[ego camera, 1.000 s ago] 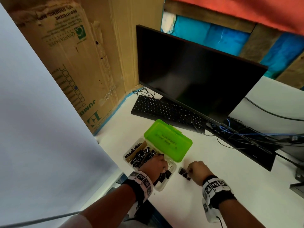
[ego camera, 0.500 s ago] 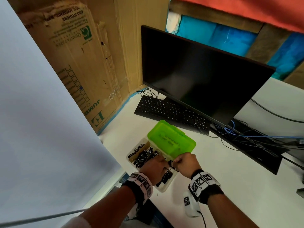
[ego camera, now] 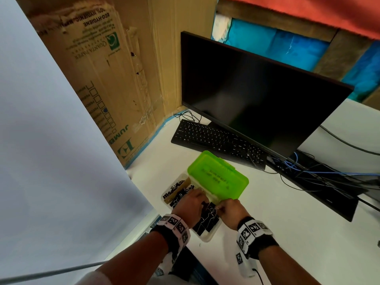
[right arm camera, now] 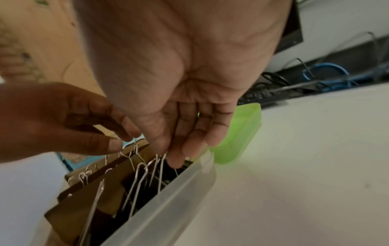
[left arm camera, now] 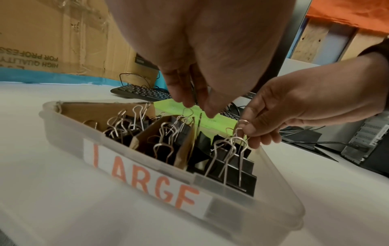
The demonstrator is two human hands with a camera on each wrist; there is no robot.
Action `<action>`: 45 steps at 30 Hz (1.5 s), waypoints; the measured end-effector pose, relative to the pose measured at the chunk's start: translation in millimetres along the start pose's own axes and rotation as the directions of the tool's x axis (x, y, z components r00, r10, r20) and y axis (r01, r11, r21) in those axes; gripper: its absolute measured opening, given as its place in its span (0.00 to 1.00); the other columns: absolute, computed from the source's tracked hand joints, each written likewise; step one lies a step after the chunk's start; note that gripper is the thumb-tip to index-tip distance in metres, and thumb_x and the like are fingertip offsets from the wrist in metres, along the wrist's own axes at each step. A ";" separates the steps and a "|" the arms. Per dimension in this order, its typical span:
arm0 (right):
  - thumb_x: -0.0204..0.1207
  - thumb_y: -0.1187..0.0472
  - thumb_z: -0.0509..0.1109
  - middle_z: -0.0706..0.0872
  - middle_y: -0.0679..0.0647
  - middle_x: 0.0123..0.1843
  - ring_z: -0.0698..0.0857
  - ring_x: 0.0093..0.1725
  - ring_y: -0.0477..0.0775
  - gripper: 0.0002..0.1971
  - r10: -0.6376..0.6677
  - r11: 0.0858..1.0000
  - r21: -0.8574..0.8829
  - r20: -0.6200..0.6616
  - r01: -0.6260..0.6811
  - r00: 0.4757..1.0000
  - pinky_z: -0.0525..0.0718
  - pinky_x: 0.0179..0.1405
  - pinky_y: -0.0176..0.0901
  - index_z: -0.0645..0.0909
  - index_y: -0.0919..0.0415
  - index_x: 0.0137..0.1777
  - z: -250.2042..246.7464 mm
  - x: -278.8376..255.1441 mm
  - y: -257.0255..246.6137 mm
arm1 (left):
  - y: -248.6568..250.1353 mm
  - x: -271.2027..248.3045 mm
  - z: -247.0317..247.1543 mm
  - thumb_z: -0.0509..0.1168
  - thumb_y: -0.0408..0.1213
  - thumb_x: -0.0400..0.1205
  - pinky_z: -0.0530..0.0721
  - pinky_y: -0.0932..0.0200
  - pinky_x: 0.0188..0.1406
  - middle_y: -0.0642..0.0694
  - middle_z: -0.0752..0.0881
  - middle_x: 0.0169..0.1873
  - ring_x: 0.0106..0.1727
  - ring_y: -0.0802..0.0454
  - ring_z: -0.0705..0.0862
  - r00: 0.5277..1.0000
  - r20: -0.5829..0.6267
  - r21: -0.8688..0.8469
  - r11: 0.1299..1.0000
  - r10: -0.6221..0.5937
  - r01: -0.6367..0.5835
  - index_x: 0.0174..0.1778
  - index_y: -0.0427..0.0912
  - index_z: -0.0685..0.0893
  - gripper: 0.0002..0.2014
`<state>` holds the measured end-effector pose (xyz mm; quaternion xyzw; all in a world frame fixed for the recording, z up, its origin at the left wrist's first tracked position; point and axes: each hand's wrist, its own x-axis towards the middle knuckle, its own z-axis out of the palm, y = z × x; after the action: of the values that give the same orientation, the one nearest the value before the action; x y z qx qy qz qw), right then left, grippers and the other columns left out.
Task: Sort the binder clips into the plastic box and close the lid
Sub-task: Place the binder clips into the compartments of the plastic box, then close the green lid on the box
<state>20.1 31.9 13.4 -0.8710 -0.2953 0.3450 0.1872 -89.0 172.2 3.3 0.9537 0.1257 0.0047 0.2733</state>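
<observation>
A clear plastic box point(ego camera: 206, 238) with cardboard dividers sits at the table's near edge, its green lid point(ego camera: 218, 177) swung open behind it. Black binder clips point(ego camera: 205, 223) fill the near compartment, which is labelled LARGE on the box wall point(left arm camera: 63, 129). My right hand point(ego camera: 218, 207) pinches the wire handle of a large clip point(left arm camera: 238, 174) standing in that compartment. My left hand point(ego camera: 202, 202) reaches down beside it, thumb and forefinger closing on another clip's wire loop point(right arm camera: 135, 143). Smaller clips lie in the far compartments.
A black keyboard point(ego camera: 216, 142) and dark monitor point(ego camera: 257, 99) stand behind the box. A tall cardboard carton point(ego camera: 113, 79) lines the left back. Tangled cables point(ego camera: 308, 171) lie to the right. A white panel point(ego camera: 51, 161) borders the left.
My right hand carried a clip from the bare table leftward into the box's near compartment. My left hand stayed over the box.
</observation>
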 end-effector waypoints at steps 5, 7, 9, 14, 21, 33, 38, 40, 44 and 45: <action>0.76 0.57 0.63 0.83 0.56 0.43 0.83 0.49 0.58 0.11 -0.021 0.998 -0.050 0.063 0.025 0.998 0.78 0.46 0.42 0.79 0.51 0.32 1.2 3.5 -1.3 | -5.2 1.4 -2.3 0.60 0.30 0.78 0.76 0.51 0.67 0.45 0.81 0.61 0.65 0.47 0.77 1.000 0.008 -0.033 0.999 -0.020 0.020 0.57 0.45 0.84 0.14; 0.79 0.54 0.61 0.80 0.56 0.43 0.83 0.51 0.60 0.14 -0.026 0.998 -0.055 0.044 0.029 0.999 0.75 0.44 0.42 0.76 0.53 0.32 2.6 4.3 -1.6 | -7.2 2.1 -3.7 0.60 0.31 0.79 0.75 0.52 0.69 0.46 0.81 0.60 0.65 0.49 0.77 0.999 0.000 -0.037 0.999 -0.032 0.032 0.57 0.47 0.83 0.14; 0.81 0.53 0.57 0.85 0.63 0.49 0.83 0.56 0.64 0.13 -0.051 0.994 -0.090 0.041 0.054 0.998 0.78 0.48 0.45 0.82 0.56 0.42 4.4 5.0 -1.6 | -10.4 4.1 -6.0 0.59 0.34 0.80 0.70 0.53 0.73 0.47 0.82 0.60 0.66 0.51 0.76 1.000 -0.009 -0.002 1.000 -0.017 0.017 0.58 0.48 0.83 0.13; 0.81 0.53 0.61 0.84 0.63 0.64 0.80 0.66 0.63 0.19 -0.024 0.996 -0.081 0.048 0.028 0.999 0.78 0.64 0.47 0.75 0.57 0.69 2.1 8.0 -4.0 | -19.8 14.2 -22.5 0.60 0.31 0.79 0.76 0.54 0.66 0.45 0.81 0.58 0.62 0.48 0.77 0.999 -0.043 -0.074 0.997 -0.028 0.024 0.54 0.44 0.85 0.12; 0.80 0.57 0.63 0.90 0.61 0.52 0.85 0.55 0.63 0.10 0.138 0.983 0.158 -0.282 -0.096 0.949 0.81 0.53 0.47 0.84 0.54 0.54 -19.8 14.7 18.1 | -50.8 43.3 -52.6 0.64 0.34 0.78 0.80 0.54 0.62 0.47 0.81 0.56 0.59 0.50 0.79 0.977 -0.094 -0.134 0.975 -0.192 0.179 0.53 0.47 0.84 0.10; 0.78 0.64 0.68 0.78 0.61 0.56 0.77 0.47 0.57 0.32 0.450 0.330 0.899 0.118 -0.287 0.885 0.71 0.36 0.43 0.57 0.65 0.78 -9.2 38.2 41.4 | -68.9 84.9 -58.2 0.57 0.42 0.84 0.79 0.51 0.63 0.39 0.83 0.64 0.61 0.41 0.83 0.822 0.281 -0.232 0.796 -0.495 0.558 0.77 0.45 0.63 0.24; 0.62 0.78 0.71 0.76 0.52 0.46 0.79 0.42 0.54 0.31 0.335 0.392 0.906 0.021 -0.160 0.942 0.74 0.37 0.44 0.75 0.57 0.65 -13.9 19.4 38.6 | -73.2 90.4 -63.1 0.43 0.78 0.70 0.76 0.43 0.67 0.40 0.82 0.64 0.58 0.40 0.84 0.798 0.299 -0.513 0.617 -0.523 0.596 0.75 0.55 0.65 0.43; 0.62 0.85 0.61 0.75 0.55 0.49 0.78 0.41 0.56 0.30 0.285 0.395 0.915 -0.038 -0.081 0.958 0.75 0.37 0.46 0.77 0.57 0.60 -14.3 12.4 38.2 | -69.4 87.5 -70.7 0.37 0.78 0.71 0.77 0.42 0.64 0.44 0.81 0.65 0.58 0.43 0.82 0.795 0.322 -0.634 0.506 -0.514 0.585 0.72 0.55 0.71 0.43; 0.64 0.87 0.52 0.79 0.57 0.57 0.82 0.50 0.58 0.33 0.228 0.494 0.869 -0.116 -0.012 0.967 0.83 0.41 0.52 0.81 0.56 0.58 -8.0 -1.3 40.5 | -61.6 77.9 -86.1 0.31 0.65 0.81 0.72 0.43 0.59 0.45 0.81 0.61 0.60 0.46 0.78 0.761 0.381 -0.699 0.375 -0.524 0.609 0.67 0.49 0.76 0.37; 0.63 0.87 0.52 0.80 0.56 0.58 0.82 0.52 0.58 0.33 0.215 0.530 0.848 -0.129 -0.005 0.968 0.84 0.42 0.52 0.82 0.55 0.57 -4.8 -4.4 39.9 | -65.2 74.0 -86.0 0.31 0.66 0.80 0.72 0.40 0.61 0.47 0.81 0.60 0.61 0.46 0.78 0.763 0.374 -0.697 0.383 -0.527 0.607 0.65 0.51 0.77 0.37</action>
<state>36.3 -1.7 -2.3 -0.7223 -0.0149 0.3579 0.5916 -39.5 288.2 38.0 0.6293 0.4156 -0.0775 0.6522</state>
